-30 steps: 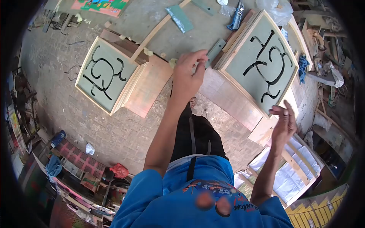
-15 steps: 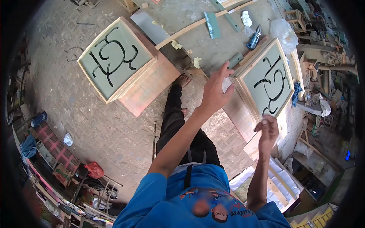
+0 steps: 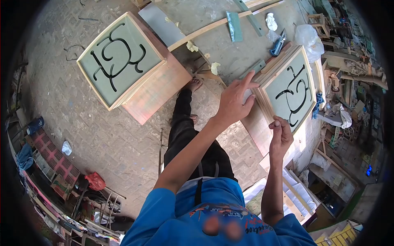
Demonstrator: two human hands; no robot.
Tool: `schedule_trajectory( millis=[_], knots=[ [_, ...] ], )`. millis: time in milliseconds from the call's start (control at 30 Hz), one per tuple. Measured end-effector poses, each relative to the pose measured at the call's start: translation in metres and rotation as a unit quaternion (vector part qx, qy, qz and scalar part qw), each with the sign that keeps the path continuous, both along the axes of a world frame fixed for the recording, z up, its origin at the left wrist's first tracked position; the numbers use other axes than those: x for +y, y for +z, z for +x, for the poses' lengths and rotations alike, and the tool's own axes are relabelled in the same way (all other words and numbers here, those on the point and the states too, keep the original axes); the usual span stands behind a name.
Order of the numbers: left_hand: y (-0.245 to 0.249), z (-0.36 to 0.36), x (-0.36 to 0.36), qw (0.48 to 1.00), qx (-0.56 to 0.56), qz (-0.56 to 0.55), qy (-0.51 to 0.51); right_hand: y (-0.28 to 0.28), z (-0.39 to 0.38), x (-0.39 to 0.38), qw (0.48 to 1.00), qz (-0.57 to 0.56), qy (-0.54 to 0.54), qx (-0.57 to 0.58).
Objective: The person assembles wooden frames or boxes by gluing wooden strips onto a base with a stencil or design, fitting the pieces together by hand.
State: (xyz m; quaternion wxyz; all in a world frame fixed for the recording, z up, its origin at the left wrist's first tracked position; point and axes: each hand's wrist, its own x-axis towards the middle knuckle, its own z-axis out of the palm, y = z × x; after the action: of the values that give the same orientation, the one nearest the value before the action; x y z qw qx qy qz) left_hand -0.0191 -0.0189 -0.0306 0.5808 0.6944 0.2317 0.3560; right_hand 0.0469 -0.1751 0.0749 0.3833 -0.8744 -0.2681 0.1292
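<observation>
My left hand [image 3: 234, 100] reaches forward with fingers spread and rests on the near corner of a wooden-framed green panel [image 3: 292, 88] with black curved cut-outs, which lies on top of a stack of similar frames. My right hand [image 3: 281, 136] is at the same panel's near edge, fingertips pinched together against the wooden rim. A second framed green panel [image 3: 119, 57] of the same kind lies to the left on a pinkish board [image 3: 158, 92].
On the concrete ahead lie a long wooden strip [image 3: 209, 28], green flat pieces [image 3: 234, 25], a blue tool [image 3: 277, 43] and a plastic bag [image 3: 307, 37]. My dark trouser legs and bare foot [image 3: 193, 85] stand between the stacks. Clutter lines both sides.
My left hand came down onto the right panel's corner. My right hand moved up and left to the panel's near edge, and its fingers closed there. The view shifted slightly.
</observation>
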Motion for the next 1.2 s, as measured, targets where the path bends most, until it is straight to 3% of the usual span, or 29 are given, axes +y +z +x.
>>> schedule_trajectory(
  millis=[233, 433, 1000, 1100, 1200],
  knots=[
    [0.000, 0.000, 0.000, 1.000, 0.018, 0.016, -0.014, -0.003, 0.008, -0.004, 1.000, -0.002, -0.018, -0.007],
    [-0.003, 0.002, 0.000, 0.999, -0.033, 0.007, 0.031, -0.006, 0.027, 0.000, 0.998, 0.030, -0.001, -0.059],
    [0.005, 0.002, 0.007, 1.000, 0.006, -0.014, -0.026, -0.007, 0.050, 0.006, 0.994, 0.081, -0.064, -0.039],
    [0.006, 0.001, 0.009, 0.999, 0.007, -0.028, -0.038, -0.009, 0.056, 0.002, 0.996, 0.069, -0.048, -0.034],
    [0.008, 0.001, 0.010, 0.999, -0.002, -0.043, -0.032, 0.002, 0.047, 0.020, 0.992, -0.068, 0.066, -0.078]
  ],
)
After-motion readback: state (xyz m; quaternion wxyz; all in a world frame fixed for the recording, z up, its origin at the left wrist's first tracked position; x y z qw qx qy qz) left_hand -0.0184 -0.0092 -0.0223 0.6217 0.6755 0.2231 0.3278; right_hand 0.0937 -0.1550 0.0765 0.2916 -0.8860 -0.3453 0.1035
